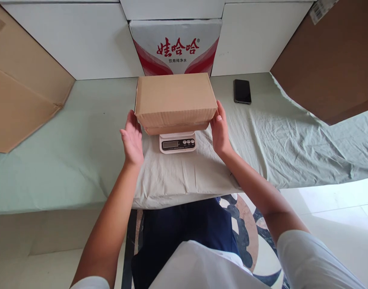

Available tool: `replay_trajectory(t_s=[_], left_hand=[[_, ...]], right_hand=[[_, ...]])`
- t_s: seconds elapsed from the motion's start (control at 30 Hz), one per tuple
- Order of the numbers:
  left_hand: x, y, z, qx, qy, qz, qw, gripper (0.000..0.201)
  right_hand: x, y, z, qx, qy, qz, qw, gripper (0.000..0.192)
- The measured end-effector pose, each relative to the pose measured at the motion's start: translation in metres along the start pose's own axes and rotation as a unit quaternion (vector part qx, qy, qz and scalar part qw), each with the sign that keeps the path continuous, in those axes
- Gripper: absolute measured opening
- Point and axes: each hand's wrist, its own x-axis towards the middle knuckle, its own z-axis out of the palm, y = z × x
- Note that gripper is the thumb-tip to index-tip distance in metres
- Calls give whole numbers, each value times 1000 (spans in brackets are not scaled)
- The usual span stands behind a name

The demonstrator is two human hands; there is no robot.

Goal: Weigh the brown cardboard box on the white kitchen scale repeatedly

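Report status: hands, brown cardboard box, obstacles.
Left hand, right hand open, flanking brown cardboard box. Box over white plastic scale, contact hidden. Black rectangular phone rightward, not blocking.

Black phone (242, 91), printed carton (176, 44), cloth (90, 120)
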Motion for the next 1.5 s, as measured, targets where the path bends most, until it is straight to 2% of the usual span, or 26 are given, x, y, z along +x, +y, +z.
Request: replay_trajectory(t_s=[0.13,0.37,0.63,0.9,1.13,1.5], left_hand=[[1,-3,0,30,4,-20,999,96],[2,-5,0,-1,14,-16,1000,94],[5,-12,-3,33,14,-22,999,97],[7,-22,-10,-22,13,-19,999,93],[6,-22,-7,-84,34,-22,996,88],[7,-24,-6,-73,15,-3,997,86]], right_hand=[[0,3,-3,-13,1,-2,1000,85],[2,5,-4,6,3,-2,1000,81],[2,4,-2,6,4,1,1000,83],[6,17,-7,50,0,-22,999,73],[6,15,-6,48,0,-26,998,67],[3,5,-3,55,1,-16,998,69]])
